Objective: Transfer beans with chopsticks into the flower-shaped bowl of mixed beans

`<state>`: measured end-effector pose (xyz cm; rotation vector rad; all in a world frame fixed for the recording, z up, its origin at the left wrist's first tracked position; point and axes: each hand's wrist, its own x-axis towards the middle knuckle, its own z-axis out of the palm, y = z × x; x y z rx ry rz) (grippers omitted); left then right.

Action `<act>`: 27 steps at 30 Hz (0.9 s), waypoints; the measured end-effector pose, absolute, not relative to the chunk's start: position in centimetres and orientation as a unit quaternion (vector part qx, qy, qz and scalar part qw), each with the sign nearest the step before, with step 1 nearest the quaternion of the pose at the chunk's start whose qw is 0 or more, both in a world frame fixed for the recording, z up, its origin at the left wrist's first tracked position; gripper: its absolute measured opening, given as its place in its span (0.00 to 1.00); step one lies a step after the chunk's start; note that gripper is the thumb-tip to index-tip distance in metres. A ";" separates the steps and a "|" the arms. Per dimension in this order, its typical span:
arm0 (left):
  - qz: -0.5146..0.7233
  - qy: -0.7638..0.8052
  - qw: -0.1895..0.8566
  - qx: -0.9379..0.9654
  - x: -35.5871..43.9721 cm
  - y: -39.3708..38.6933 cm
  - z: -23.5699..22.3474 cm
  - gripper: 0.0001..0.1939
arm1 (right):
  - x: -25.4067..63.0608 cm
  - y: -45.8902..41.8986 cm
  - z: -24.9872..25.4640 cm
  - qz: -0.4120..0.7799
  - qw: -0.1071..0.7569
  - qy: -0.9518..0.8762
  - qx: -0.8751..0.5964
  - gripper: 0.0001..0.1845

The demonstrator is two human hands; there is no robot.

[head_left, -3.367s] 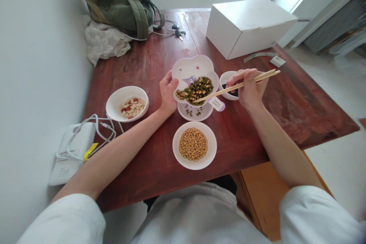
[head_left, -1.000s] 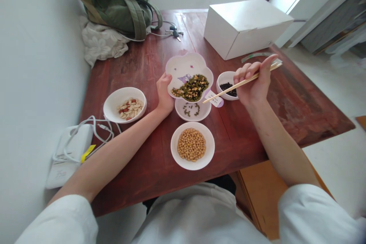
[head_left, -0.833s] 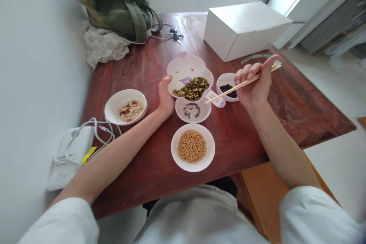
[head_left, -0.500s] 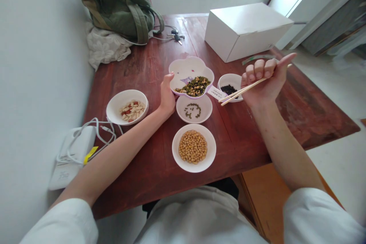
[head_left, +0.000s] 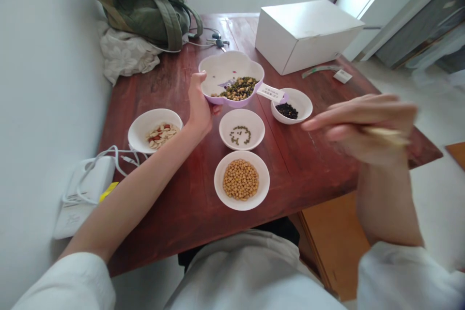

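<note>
My left hand (head_left: 198,104) grips the left rim of a flower-shaped white and purple dish (head_left: 222,65) that holds mixed green and yellow beans. Just in front of it stands a small white bowl (head_left: 241,128) with a few green beans. A bowl of black beans (head_left: 291,105) stands at the right, and a bowl of yellow soybeans (head_left: 241,180) is nearest me. My right hand (head_left: 363,128) is blurred above the table's right edge, fingers closed around wooden chopsticks (head_left: 385,134).
A bowl of peanuts and pale seeds (head_left: 155,131) stands at the left. A white box (head_left: 305,31), a green bag (head_left: 140,0) on patterned cloth, keys (head_left: 217,41) and a white device with cables (head_left: 85,193) surround the bowls on the red wooden table (head_left: 174,193).
My right hand has swung away from the dishes to the right and toward me with the chopsticks. My left hand has moved the flower dish back, off the green bean bowl.
</note>
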<state>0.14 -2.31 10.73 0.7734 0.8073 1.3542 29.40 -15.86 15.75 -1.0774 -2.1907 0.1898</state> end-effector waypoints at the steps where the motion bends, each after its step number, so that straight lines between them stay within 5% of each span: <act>1: 0.591 0.354 0.639 0.341 0.1 -2.4 11.0 0.18 | 28.2 -16.2 15.3 0.093 0.293 -0.864 -0.398 0.13; 4: 0.587 0.352 0.644 0.342 0.0 -2.5 11.6 0.18 | 25.4 -15.8 13.2 0.081 0.141 -0.893 -0.420 0.22; 7: 0.588 0.337 0.651 0.343 -0.1 -2.6 12.0 0.15 | 24.2 -14.7 11.1 0.075 0.076 -0.876 -0.470 0.21; 27: 0.623 0.344 0.622 0.328 -1.1 -4.4 14.3 0.16 | 15.3 -6.9 10.9 -0.007 0.028 -0.816 -0.578 0.20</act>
